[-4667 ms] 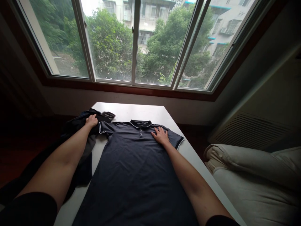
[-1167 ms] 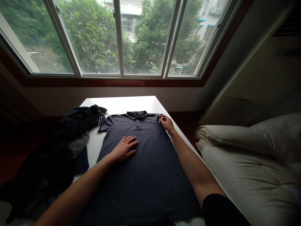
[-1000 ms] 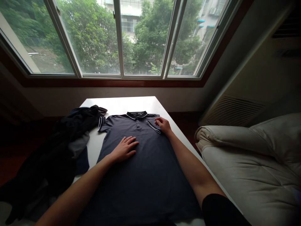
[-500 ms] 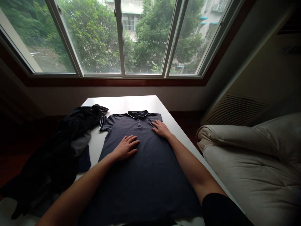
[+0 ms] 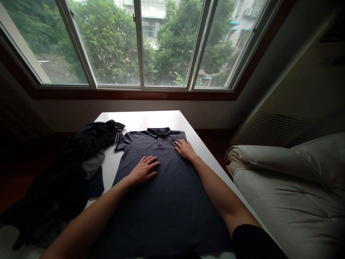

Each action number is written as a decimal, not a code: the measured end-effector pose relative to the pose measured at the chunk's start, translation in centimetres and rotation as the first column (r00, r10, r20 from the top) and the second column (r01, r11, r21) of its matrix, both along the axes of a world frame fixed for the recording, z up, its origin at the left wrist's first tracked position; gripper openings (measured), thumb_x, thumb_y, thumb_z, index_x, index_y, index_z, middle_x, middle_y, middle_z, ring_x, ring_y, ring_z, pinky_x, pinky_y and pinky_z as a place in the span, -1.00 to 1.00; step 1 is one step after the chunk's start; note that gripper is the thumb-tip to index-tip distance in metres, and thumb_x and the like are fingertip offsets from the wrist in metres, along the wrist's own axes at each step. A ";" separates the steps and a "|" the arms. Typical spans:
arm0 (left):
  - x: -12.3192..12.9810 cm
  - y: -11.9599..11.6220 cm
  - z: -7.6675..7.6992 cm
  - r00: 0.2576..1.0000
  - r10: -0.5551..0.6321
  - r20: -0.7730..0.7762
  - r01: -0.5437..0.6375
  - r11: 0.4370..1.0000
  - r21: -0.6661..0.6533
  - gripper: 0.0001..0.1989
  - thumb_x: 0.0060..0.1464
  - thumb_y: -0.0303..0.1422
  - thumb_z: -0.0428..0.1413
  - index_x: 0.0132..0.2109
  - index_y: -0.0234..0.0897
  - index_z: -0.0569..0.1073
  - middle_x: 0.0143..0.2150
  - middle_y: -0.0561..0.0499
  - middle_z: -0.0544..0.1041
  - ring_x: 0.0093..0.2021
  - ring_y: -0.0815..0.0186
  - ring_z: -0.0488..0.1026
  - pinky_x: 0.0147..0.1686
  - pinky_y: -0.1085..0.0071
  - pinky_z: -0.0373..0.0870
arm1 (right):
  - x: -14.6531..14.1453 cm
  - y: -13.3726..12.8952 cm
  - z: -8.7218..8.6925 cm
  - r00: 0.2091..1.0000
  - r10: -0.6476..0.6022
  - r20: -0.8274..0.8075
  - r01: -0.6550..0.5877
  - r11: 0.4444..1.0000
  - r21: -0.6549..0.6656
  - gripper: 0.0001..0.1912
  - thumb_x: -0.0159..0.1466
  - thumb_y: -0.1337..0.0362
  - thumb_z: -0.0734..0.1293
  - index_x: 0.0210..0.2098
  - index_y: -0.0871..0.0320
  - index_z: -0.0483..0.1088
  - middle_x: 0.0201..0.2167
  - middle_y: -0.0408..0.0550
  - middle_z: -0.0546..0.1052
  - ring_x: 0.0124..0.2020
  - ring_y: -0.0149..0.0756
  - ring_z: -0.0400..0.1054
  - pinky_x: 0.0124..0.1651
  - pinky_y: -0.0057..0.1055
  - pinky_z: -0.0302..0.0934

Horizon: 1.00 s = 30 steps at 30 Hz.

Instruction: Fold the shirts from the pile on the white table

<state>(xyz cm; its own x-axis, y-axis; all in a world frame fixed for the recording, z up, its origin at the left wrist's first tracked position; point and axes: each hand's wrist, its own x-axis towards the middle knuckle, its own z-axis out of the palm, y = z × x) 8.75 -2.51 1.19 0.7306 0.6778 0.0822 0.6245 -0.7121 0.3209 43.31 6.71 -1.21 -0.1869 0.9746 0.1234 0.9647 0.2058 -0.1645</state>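
Note:
A dark grey-blue polo shirt (image 5: 164, 201) lies spread out on a white table (image 5: 140, 118), its black, white-edged collar toward the window. My left hand (image 5: 145, 169) rests flat on the middle of the shirt front, fingers spread. Over by the right shoulder, my right hand (image 5: 185, 149) lies flat with its fingers on the sleeve, which is folded inward over the chest so that its striped cuff (image 5: 174, 142) points to the placket. The other sleeve (image 5: 120, 141) sticks out to the left.
A heap of dark clothes (image 5: 67, 172) covers the table's left side and hangs past its edge. To the right stands a pale padded sofa (image 5: 283, 190), close to the table edge. Behind the table is a wide window (image 5: 164, 88).
My right hand has shifted very slightly on the folded sleeve. My left hand keeps its place on the shirt. The whole view has tilted a little.

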 end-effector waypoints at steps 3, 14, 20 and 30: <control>0.0 0.0 0.0 1.000 0.000 0.003 0.000 1.000 0.002 -0.43 0.39 -0.07 0.05 0.46 0.03 0.26 0.55 -0.04 0.12 0.54 0.00 -0.01 0.49 -0.14 -0.18 | -1.0 -0.2 -0.2 0.999 0.044 0.008 -0.044 0.999 0.019 -0.42 0.53 0.06 0.09 0.48 0.00 0.16 0.51 0.02 0.11 0.54 0.01 -0.12 0.52 0.13 -0.27; -0.1 -0.1 -0.1 1.000 0.003 0.005 -0.003 1.000 -0.002 -0.43 0.39 -0.07 0.06 0.47 0.04 0.25 0.55 -0.04 0.11 0.54 0.00 -0.02 0.49 -0.13 -0.19 | -2.4 -0.8 0.3 0.982 0.183 0.054 -0.182 0.983 -0.027 -0.43 0.53 0.12 0.07 0.49 -0.02 0.14 0.53 -0.05 0.05 0.55 -0.05 -0.13 0.52 0.08 -0.20; 0.0 -0.1 0.0 1.000 0.001 0.004 -0.001 1.000 -0.001 -0.43 0.39 -0.09 0.07 0.46 0.03 0.26 0.55 -0.05 0.11 0.54 -0.01 -0.01 0.49 -0.14 -0.19 | -2.3 -0.8 0.5 0.982 0.187 0.014 -0.185 0.979 -0.084 -0.37 0.53 -0.08 0.08 0.51 -0.05 0.11 0.55 -0.03 -0.02 0.56 -0.03 -0.19 0.52 0.07 -0.19; 0.0 0.0 0.0 1.000 0.005 -0.007 -0.005 1.000 -0.001 -0.43 0.38 -0.10 0.08 0.47 0.05 0.25 0.55 -0.04 0.12 0.54 0.00 0.00 0.49 -0.15 -0.17 | -2.2 -0.4 0.4 0.985 0.172 0.003 -0.171 0.978 -0.121 -0.33 0.51 -0.15 0.09 0.52 -0.09 0.08 0.56 -0.09 -0.06 0.57 -0.03 -0.24 0.53 0.11 -0.26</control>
<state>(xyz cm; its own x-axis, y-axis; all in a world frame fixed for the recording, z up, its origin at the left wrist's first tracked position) 8.73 -2.55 1.21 0.7281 0.6812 0.0767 0.6300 -0.7090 0.3170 41.09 6.26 -0.82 -0.3534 0.9354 0.0044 0.9189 0.3481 -0.1854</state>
